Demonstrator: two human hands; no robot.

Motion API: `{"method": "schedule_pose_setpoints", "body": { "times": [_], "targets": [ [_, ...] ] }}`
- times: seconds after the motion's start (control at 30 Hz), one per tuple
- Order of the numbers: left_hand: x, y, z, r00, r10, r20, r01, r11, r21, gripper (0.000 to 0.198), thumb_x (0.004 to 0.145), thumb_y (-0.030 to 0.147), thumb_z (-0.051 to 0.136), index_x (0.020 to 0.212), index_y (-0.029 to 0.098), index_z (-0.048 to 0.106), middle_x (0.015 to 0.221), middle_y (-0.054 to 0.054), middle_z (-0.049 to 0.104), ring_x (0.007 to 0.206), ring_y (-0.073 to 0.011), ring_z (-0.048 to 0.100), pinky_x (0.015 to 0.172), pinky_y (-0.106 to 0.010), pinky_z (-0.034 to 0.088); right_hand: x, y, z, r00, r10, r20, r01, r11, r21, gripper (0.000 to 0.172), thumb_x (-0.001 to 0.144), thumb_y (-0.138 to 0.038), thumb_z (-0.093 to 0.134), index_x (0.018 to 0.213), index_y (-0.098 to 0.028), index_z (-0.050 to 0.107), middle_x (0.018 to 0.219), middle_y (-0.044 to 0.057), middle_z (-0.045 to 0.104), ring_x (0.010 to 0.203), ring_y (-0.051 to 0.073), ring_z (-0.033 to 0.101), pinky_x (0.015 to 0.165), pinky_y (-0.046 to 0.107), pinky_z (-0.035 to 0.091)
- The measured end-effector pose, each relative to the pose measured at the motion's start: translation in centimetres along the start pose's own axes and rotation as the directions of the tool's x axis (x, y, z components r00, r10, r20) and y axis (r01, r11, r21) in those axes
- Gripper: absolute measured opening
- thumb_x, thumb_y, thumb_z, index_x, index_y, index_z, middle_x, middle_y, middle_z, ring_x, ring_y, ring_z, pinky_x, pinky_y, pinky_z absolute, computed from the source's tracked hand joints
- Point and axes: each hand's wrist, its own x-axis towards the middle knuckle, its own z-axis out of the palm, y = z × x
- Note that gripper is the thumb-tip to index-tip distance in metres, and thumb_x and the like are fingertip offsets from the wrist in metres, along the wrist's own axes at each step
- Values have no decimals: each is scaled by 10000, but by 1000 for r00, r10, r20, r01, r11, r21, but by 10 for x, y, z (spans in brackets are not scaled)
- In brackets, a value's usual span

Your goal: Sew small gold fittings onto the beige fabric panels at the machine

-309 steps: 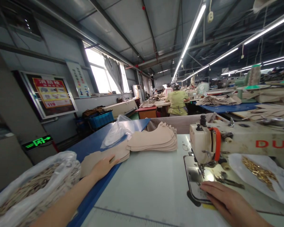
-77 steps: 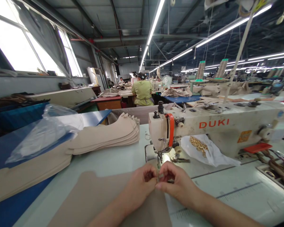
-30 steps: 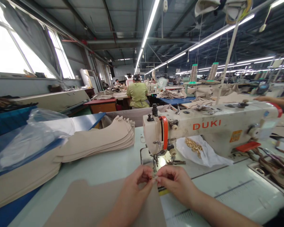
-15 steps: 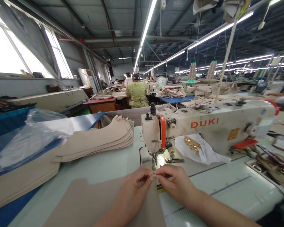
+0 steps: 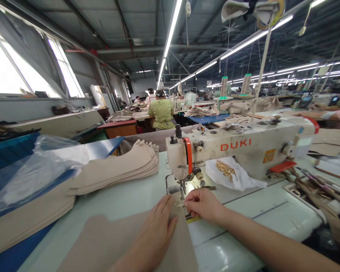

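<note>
A beige fabric panel [image 5: 124, 238] lies on the pale green table, its right edge running up to the sewing machine [image 5: 235, 143]. My left hand [image 5: 155, 226] rests flat on this panel, fingers stretched forward and holding nothing. Pinched between the fingertips of my right hand [image 5: 201, 204] is a short light tab with a small metal ring [image 5: 180, 204] at its left end. The tab lies over the panel's right edge, just in front of the presser foot [image 5: 183, 187]. Part of the tab is hidden by my right fingers.
Left of the machine lies a stack of beige cut pieces [image 5: 119, 166], with a clear plastic bag [image 5: 31, 177] farther left. Gold rings or hardware [image 5: 226, 170] sit on white wrapping [image 5: 243, 179] under the machine arm. Straps and scissors [image 5: 319, 181] fill a tray at right.
My left hand has let go of the small tab and flattened onto the panel. My right hand keeps the tab, now laid at the panel's edge. The view has shifted slightly.
</note>
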Motion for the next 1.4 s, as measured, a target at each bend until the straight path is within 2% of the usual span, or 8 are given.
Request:
{"method": "schedule_pose_setpoints", "body": {
  "times": [0.27,0.47,0.63,0.97,1.1,1.27,1.33,1.4],
  "targets": [
    [-8,-2,6,994,19,-105,-23,999,-36,465,862,346,433,1288,159,439,1294,-142,540,1191,-269,512,985,-461,435,17,-19,0,979,149,138,-146,989,-31,219,682,-101,607,482,-168,548,439,-56,568,373,72,519,409,159,396],
    [12,3,-7,966,157,-205,-172,983,-59,203,856,233,432,927,185,615,1017,-86,656,954,-216,622,848,-377,528,23,-30,-5,953,220,210,-209,975,-70,248,698,-28,541,484,-151,528,396,-59,534,323,62,494,346,142,368],
    [25,7,-8,926,284,-249,-285,958,32,217,841,159,420,762,195,618,801,-51,660,784,-188,620,733,-316,539,25,-36,-8,937,255,240,-235,966,-110,249,703,-29,538,481,-141,526,391,-61,529,314,53,480,355,135,381],
    [31,14,-7,901,351,-253,-346,936,67,212,829,132,419,712,186,587,755,-49,660,727,-181,600,688,-296,511,29,-34,-9,941,247,231,-200,957,-208,220,696,-83,548,493,-158,509,426,-53,544,358,67,508,388,150,399],
    [34,15,-9,930,316,-189,-308,949,72,203,801,110,434,670,190,566,724,-40,654,708,-185,598,657,-295,502,29,-29,-8,968,150,200,-81,944,-320,205,691,-105,553,499,-171,522,434,-43,543,417,108,553,449,193,441],
    [35,14,-9,932,308,-190,-302,951,61,185,783,113,443,675,199,567,731,-36,660,730,-186,608,674,-296,508,6,-17,-18,987,-143,77,163,856,-491,130,742,-124,548,654,-172,632,679,16,647,734,187,616,686,271,436],
    [34,13,-7,922,316,-225,-315,948,43,181,777,109,446,693,202,576,747,-35,666,743,-183,610,693,-297,509,-8,-9,-26,946,-294,137,317,749,-582,127,780,-132,551,717,-177,652,804,37,660,819,192,587,751,287,410],
    [34,11,-5,914,323,-245,-328,944,23,180,777,105,449,702,200,582,752,-35,666,747,-181,609,704,-300,509,-23,-1,-34,795,-487,361,580,440,-685,153,840,-151,522,774,-176,658,844,55,651,833,185,558,760,288,407]
  ]
}}
